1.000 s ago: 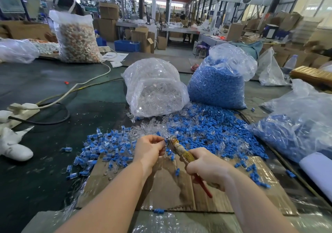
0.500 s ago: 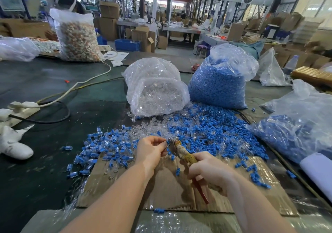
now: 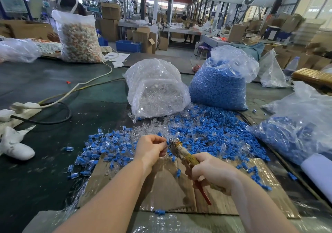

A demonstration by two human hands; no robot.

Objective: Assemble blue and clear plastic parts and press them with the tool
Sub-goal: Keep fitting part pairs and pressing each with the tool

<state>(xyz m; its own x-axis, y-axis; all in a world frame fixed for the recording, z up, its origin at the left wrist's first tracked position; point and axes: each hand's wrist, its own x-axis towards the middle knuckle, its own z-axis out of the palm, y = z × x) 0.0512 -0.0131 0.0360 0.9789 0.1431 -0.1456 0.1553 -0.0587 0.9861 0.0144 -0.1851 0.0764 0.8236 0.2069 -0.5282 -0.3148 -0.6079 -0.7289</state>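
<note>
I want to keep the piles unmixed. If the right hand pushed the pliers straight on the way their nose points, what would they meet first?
Most likely the left hand: the pliers in the right hand point up-left at its fingertips, which seem to pinch a small part there. Depth is unclear.

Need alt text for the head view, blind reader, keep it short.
A person's right hand grips red-handled pliers, while the left hand pinches a small part at the tool's tip. They work over cardboard strewn with blue and clear plastic parts; behind stand a bag of clear parts and a bag of blue parts.
</note>
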